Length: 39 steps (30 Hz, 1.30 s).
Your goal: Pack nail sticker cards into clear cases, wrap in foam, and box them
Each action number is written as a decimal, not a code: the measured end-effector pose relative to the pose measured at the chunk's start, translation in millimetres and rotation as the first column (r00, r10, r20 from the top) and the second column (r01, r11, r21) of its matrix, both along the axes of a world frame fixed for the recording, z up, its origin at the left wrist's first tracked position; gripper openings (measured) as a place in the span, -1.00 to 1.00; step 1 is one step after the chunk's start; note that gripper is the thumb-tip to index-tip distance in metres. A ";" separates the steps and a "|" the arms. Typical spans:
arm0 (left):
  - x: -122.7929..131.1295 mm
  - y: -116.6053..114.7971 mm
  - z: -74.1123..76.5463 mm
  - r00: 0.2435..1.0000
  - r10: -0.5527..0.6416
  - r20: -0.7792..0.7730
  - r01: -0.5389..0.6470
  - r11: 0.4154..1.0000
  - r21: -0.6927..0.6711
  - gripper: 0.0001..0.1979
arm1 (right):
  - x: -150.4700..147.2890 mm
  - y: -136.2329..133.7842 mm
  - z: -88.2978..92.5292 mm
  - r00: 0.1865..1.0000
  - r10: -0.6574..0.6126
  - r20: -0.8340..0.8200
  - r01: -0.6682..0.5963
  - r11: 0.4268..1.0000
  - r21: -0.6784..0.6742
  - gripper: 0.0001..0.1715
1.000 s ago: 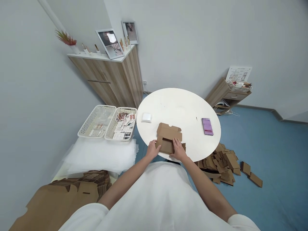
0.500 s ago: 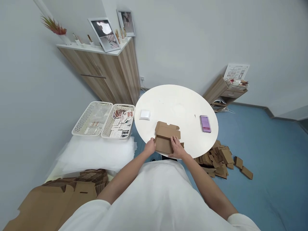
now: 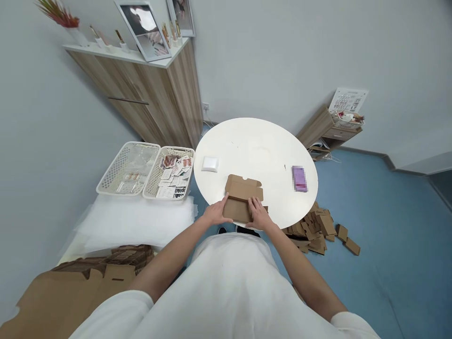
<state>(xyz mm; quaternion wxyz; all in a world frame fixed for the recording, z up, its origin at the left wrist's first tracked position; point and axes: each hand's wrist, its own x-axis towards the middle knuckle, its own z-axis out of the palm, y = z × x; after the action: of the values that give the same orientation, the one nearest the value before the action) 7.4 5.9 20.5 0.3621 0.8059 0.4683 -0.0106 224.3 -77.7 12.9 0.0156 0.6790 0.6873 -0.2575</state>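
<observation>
A small brown cardboard box (image 3: pixel 237 210) lies at the near edge of the white round table (image 3: pixel 254 141). Its lid flap, with side tabs and a notch, leans up and away from me, so the shallow inside shows. My left hand (image 3: pixel 216 212) grips the box's left side, fingers along the wall and thumb at the front corner. On the right side my right hand (image 3: pixel 259 215) holds the wall, fingertips reaching over it. A small brown tab sticks out beyond the right fingers. A white packet (image 3: pixel 210 164) lies on the table at the left.
A purple pack (image 3: pixel 299 179) lies at the table's right. Left stand a basket of clear packs (image 3: pixel 102 183) and a basket of cards (image 3: pixel 147 188), beside white sheets (image 3: pixel 134 216). Flat cardboard (image 3: pixel 52 301) is stacked near left; folded boxes (image 3: pixel 314 230) lie on the floor at right.
My left hand has shifted from the box's left edge to spread along its side, thumb at the front. The right hand stays on the right wall. The view has tilted slightly.
</observation>
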 end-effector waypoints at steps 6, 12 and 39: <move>7.4 16.8 6.4 0.989 -0.143 -0.022 0.143 0.989 -0.026 0.13 | 1.6 -2.7 2.2 1.000 -0.003 -0.002 0.004 0.999 0.036 0.36; 11.1 17.7 5.4 0.986 -0.140 -0.087 0.141 0.990 -0.004 0.10 | 34.2 -28.7 4.9 0.890 -0.415 -0.189 0.427 0.904 0.030 0.32; 66.1 -2.6 -7.5 0.999 -0.033 0.004 0.033 0.987 -0.158 0.15 | 60.0 -8.6 -10.3 0.757 -0.639 -0.141 0.634 0.769 -0.083 -0.77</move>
<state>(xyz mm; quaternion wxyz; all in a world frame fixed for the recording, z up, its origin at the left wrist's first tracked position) 73.6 3.3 13.0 0.4249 0.7822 0.4525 -0.0530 284.4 -86.2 2.6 -0.1179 0.8486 0.4109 -0.3116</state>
